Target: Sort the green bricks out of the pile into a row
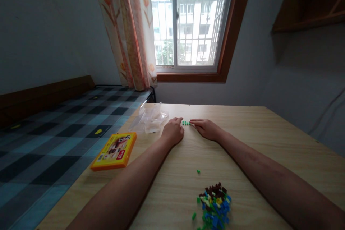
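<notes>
Several small green building bricks [185, 123] form a short row on the wooden table, between my two hands. Just left of the row rests my left hand [173, 130], its index finger reaching toward the bricks and nothing visible in it. From the right side my right hand [205, 128] brings its fingertips together at the row's last green brick. Nearer to me lies a mixed pile of small bricks [217, 205] in brown, blue, green, yellow and cream. One loose green brick [198, 171] lies above the pile, another green brick [194, 216] to its left.
A yellow and orange box [114, 152] lies left of my left forearm. Behind it stand clear plastic containers [153, 118]. The table [256, 129] borders a bed with a checked cover [78, 133] on the left and a wall below the window [191, 25] at the back.
</notes>
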Demonstrator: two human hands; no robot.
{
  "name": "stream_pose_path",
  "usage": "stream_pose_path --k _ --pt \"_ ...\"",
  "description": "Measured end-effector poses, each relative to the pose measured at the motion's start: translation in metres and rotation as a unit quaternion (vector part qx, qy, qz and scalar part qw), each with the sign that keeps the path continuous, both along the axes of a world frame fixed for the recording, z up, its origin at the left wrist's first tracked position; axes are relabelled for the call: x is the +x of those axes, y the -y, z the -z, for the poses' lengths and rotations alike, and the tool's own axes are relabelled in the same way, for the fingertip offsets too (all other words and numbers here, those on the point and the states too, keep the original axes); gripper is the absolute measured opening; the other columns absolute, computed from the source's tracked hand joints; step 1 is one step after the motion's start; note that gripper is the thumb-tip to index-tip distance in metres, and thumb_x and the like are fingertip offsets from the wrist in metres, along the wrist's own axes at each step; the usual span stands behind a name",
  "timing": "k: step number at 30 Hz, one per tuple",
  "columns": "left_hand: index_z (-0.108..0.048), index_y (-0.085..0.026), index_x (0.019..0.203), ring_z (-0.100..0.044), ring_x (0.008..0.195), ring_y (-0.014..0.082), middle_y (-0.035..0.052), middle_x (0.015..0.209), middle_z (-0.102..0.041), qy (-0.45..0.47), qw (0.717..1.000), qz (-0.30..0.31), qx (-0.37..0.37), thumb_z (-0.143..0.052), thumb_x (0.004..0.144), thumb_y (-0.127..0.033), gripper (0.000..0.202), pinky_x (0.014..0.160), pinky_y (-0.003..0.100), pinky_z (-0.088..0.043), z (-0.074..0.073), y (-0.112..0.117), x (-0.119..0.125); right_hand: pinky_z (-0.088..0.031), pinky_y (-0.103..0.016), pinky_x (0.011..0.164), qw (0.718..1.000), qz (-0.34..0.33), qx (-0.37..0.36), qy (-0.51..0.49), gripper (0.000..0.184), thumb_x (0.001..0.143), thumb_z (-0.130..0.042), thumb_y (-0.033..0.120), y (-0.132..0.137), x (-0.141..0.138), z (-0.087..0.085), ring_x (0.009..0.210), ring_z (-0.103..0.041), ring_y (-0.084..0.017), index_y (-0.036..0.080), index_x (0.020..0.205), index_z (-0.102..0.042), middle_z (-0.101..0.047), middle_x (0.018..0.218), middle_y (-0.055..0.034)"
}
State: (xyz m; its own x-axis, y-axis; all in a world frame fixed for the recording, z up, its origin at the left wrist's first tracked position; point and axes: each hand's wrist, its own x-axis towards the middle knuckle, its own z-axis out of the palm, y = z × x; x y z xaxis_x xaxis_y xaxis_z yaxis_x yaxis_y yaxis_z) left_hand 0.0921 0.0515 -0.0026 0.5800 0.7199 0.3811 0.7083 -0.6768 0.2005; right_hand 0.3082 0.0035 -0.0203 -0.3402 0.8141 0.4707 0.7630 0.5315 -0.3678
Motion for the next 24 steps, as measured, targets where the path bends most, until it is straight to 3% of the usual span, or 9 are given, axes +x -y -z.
stream_pose_path --k 17,24 --pt "-0.058 -0.013 0.131 -0.061 0.110 0.0233 0.0129 0.122 -0.065 0.017 1.000 -0.003 0.007 -0.052 0.085 -0.014 0.046 0.098 0.033 -0.049 0.0033 -0.0024 0.0001 -0.046 -0.034 0.111 1.000 0.027 0.004 0.003 0.040 0.101 -0.040 0.032 -0.0037 0.0014 0.0061 0.122 -0.061 -0.019 0.020 0.127 -0.067 -0.064 0.131 -0.0071" --pt "-0.059 -0.012 0.128 -0.055 0.117 0.0262 0.0133 0.123 -0.063 0.045 0.998 -0.005 0.038 -0.053 0.085 -0.014 0.043 0.104 0.038 -0.047 0.0021 -0.0037 -0.0006 -0.044 -0.034 0.110 0.990 0.138 -0.013 0.019 0.046 0.098 -0.043 0.028 -0.0014 0.0006 0.0084 0.125 -0.057 -0.021 0.015 0.140 -0.055 -0.059 0.136 -0.0123"
